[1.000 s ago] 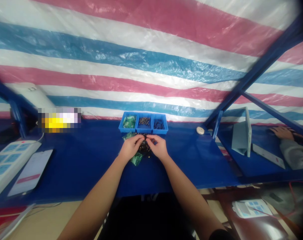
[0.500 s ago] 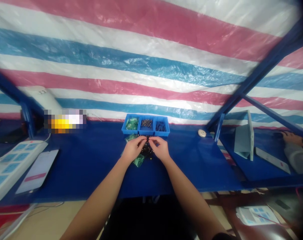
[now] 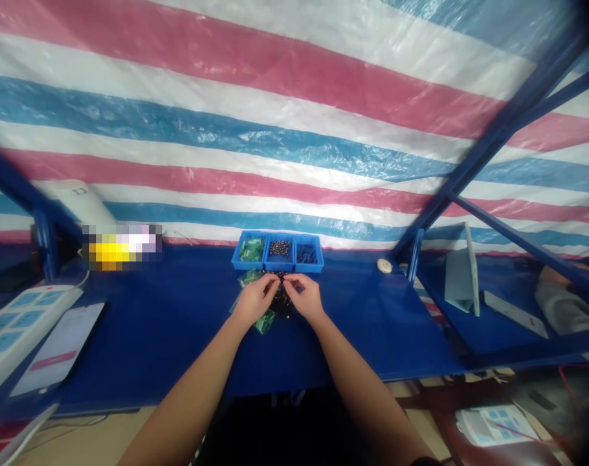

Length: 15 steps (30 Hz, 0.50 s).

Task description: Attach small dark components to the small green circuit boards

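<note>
My left hand (image 3: 257, 296) and my right hand (image 3: 304, 296) meet fingertip to fingertip over a heap of small dark parts (image 3: 281, 303) on the blue table. Both are closed in a pinch; whatever lies between the fingertips is too small to make out. Green packets (image 3: 264, 322) lie under and beside my left hand. Just beyond the fingers stands a blue three-part bin (image 3: 248, 265). Its left compartment has green pieces (image 3: 252, 249), the middle one small dark and brassy parts (image 3: 279, 248), the right one dark blue or black pieces (image 3: 307, 254).
A phone (image 3: 61, 346) and a white power strip (image 3: 20, 330) lie at left. A round pale object (image 3: 384, 265) sits at right, near the blue frame post (image 3: 415, 255). Beyond it are a tablet stand (image 3: 462, 275), another phone (image 3: 515, 314) and another person's sleeve (image 3: 561, 301).
The view has tilted up and turned slightly right, so the scene sits lower and further left. My hands stay pinched together above the heap. The other person's hand is now less visible.
</note>
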Each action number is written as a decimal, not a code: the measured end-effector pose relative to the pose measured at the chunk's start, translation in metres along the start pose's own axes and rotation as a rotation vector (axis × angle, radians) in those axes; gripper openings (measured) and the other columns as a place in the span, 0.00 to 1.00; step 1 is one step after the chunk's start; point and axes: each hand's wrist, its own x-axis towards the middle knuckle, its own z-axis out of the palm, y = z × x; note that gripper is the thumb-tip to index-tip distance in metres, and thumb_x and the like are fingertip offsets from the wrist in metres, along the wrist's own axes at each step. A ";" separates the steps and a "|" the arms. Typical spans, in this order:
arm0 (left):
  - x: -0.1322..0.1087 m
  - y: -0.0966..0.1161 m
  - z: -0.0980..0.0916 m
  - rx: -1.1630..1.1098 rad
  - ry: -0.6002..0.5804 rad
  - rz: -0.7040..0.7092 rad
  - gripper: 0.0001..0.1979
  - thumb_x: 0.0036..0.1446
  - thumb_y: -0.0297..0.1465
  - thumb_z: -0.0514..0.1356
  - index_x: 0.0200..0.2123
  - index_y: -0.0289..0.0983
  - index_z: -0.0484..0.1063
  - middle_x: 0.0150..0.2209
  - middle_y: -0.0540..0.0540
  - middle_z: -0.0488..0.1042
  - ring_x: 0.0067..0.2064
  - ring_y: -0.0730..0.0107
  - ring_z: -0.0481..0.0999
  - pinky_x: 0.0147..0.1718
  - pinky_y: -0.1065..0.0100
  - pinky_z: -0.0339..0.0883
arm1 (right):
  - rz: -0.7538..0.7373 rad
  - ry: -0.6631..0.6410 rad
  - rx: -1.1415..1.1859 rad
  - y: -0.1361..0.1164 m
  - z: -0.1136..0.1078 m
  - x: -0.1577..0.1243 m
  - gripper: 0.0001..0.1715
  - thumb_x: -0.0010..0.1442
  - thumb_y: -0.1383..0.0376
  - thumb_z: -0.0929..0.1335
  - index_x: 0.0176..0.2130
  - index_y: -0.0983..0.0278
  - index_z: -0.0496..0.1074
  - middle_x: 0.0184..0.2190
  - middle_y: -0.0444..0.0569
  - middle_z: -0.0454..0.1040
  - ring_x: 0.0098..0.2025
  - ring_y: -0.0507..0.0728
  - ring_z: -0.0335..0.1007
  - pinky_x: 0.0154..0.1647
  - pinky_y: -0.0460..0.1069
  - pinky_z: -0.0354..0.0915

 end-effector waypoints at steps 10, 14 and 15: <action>0.001 -0.001 0.001 -0.011 0.006 0.024 0.13 0.64 0.40 0.51 0.42 0.40 0.71 0.29 0.50 0.74 0.29 0.70 0.73 0.31 0.71 0.64 | 0.003 0.000 0.005 0.000 0.000 0.000 0.10 0.58 0.61 0.68 0.39 0.61 0.78 0.38 0.48 0.79 0.29 0.54 0.72 0.33 0.49 0.71; 0.001 -0.001 -0.001 -0.021 -0.024 0.012 0.13 0.65 0.40 0.49 0.41 0.40 0.70 0.30 0.50 0.75 0.31 0.69 0.74 0.32 0.70 0.64 | 0.011 -0.016 0.004 -0.003 -0.001 0.000 0.10 0.57 0.61 0.68 0.39 0.60 0.78 0.36 0.48 0.79 0.28 0.53 0.72 0.32 0.49 0.71; 0.001 0.000 -0.001 -0.021 -0.029 0.008 0.14 0.65 0.40 0.49 0.41 0.41 0.70 0.30 0.50 0.74 0.30 0.69 0.74 0.32 0.70 0.64 | 0.010 -0.017 0.000 -0.003 -0.001 0.001 0.10 0.57 0.61 0.68 0.39 0.60 0.78 0.36 0.48 0.79 0.28 0.53 0.71 0.32 0.49 0.71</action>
